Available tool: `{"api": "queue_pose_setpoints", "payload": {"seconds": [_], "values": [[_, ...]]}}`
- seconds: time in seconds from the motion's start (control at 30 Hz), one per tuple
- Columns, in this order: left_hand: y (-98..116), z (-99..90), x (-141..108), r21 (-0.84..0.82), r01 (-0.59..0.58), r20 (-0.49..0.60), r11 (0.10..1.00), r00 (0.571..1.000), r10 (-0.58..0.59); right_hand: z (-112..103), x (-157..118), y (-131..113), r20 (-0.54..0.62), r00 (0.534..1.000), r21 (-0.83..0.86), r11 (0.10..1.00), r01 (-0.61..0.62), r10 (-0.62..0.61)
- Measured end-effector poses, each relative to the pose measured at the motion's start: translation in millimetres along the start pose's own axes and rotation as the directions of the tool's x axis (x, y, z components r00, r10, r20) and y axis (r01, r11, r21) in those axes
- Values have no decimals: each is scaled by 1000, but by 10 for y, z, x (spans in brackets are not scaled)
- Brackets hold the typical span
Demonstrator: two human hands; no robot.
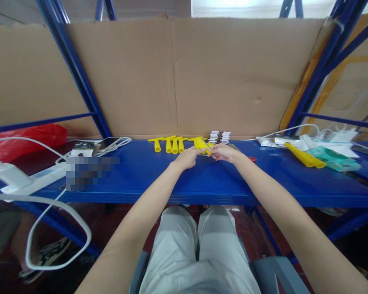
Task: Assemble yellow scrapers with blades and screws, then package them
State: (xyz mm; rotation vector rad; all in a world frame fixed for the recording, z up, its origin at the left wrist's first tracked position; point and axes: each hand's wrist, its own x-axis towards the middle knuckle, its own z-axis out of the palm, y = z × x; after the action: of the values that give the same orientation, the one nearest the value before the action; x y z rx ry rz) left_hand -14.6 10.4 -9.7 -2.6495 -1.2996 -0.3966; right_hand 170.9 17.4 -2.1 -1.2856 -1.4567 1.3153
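In front of me, my left hand (187,157) and my right hand (223,152) come close together over the blue shelf top. Between their fingertips is a yellow T-shaped plastic tool, perhaps a small squeegee or scraper (206,147), tilted and partly covered by the fingers. Both hands are closed around its near part; the exact grip is small and blurred. Left of it, several similar yellow tools (169,145) lie in a row with their round handle ends towards me. Just behind my right hand sits a stack of white strips with dark middles (220,136).
A red-handled tool (252,159) lies right of my right hand. Farther right are two yellow tubes (305,156), a green packet (334,158) and cables. At left stand a white power strip (46,179) and a red bag (27,141). Cardboard (202,77) closes the back.
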Motion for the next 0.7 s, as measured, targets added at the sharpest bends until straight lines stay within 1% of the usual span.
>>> {"api": "queue_pose_setpoints", "payload": {"seconds": [0.13,0.27,0.33,0.43,0.53,0.6,0.67,0.7], "values": [[-9,10,14,-16,6,-52,1000,999,-6,-6,-4,-17,18,999,62,997,50,-51],[-29,8,28,-34,37,-113,999,993,-41,38,-10,-54,-59,989,99,985,144,-139],[-42,8,36,-58,43,-140,997,989,-51,63,-10,-62,-97,980,92,978,185,-176],[-52,3,45,-122,37,-171,992,984,-57,85,-9,-64,-120,967,61,970,234,-226],[-43,-19,54,-224,30,-201,974,977,-77,77,11,-67,-132,951,19,958,285,-280],[-33,-42,61,-321,27,-242,947,964,-109,37,41,-66,-164,936,-30,950,311,-312],[-25,-67,70,-455,25,-279,890,945,-169,-45,78,-50,-244,907,-165,937,309,-342],[-22,-80,73,-533,32,-280,846,936,-212,-101,95,-35,-295,884,-280,917,282,-362]]}}
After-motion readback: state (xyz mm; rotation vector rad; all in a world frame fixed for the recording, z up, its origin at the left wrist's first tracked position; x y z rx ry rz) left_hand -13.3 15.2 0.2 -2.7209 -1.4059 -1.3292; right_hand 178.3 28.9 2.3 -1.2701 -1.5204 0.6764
